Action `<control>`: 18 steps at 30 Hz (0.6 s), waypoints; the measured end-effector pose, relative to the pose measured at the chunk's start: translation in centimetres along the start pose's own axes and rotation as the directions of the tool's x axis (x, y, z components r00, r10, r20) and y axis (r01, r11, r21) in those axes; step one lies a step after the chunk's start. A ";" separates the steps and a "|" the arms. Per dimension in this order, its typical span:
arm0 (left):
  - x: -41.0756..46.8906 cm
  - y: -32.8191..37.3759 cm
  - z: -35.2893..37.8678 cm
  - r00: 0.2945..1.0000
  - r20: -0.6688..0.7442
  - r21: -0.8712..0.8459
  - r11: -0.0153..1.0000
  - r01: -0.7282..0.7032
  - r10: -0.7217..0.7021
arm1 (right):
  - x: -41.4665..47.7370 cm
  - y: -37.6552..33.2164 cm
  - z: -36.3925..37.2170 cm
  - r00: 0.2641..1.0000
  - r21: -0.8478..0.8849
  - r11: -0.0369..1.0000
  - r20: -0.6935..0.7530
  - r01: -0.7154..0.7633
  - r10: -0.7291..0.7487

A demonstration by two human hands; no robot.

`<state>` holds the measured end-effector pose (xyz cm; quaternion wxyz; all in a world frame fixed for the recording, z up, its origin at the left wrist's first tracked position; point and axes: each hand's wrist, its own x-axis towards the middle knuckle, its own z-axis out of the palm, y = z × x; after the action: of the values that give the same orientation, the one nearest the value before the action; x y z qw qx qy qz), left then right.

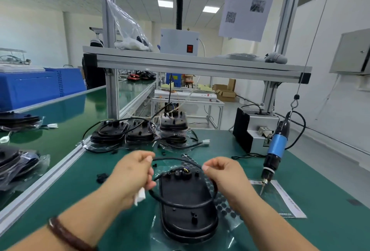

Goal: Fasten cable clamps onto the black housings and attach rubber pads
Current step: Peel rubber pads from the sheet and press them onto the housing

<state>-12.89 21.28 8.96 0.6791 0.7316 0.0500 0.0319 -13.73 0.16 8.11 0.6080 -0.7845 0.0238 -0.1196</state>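
On the green counter (330, 220) a black housing (186, 206) lies centre front, its black cable (174, 158) looped above it. The left hand (133, 172), at nine o'clock of the housing, has its grip pinching the cable, a white connector (140, 195) poking out beneath. The right hand (226, 178), at three o'clock, pinches the same cable. A sheet of rubber pads (227, 208) lies under the housing's right edge. Spare housings (138, 133) stand at twelve o'clock; a blue screwdriver (277, 146) hangs at two.
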 end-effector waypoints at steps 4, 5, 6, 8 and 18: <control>-1.8 -3.0 2.4 0.980 -0.161 -0.079 0.992 0.102 -0.114 | -0.9 1.5 -0.1 0.998 -0.095 0.994 0.030 -0.051 0.054; -2.3 -3.3 2.7 0.977 -0.159 -0.102 0.987 0.128 -0.143 | -1.3 1.9 -0.3 0.997 -0.100 0.993 0.032 -0.060 0.064; -2.7 -3.4 2.8 0.975 -0.131 -0.144 0.976 0.161 -0.180 | -1.6 2.1 -0.3 0.996 -0.095 0.993 0.046 -0.076 0.080; -3.2 -3.2 3.0 0.965 -0.065 -0.233 0.944 0.232 -0.253 | -2.4 2.6 0.0 0.990 -0.072 0.991 0.082 -0.110 0.115; -4.4 -1.8 2.5 0.955 -0.014 -0.476 0.841 0.255 -0.297 | -2.2 3.3 1.8 0.974 0.154 0.967 -0.070 -0.203 0.216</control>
<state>-17.04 18.45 7.07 0.8305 0.5284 0.1749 -0.0232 -15.09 1.40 4.17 0.6713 -0.7252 0.1239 -0.0898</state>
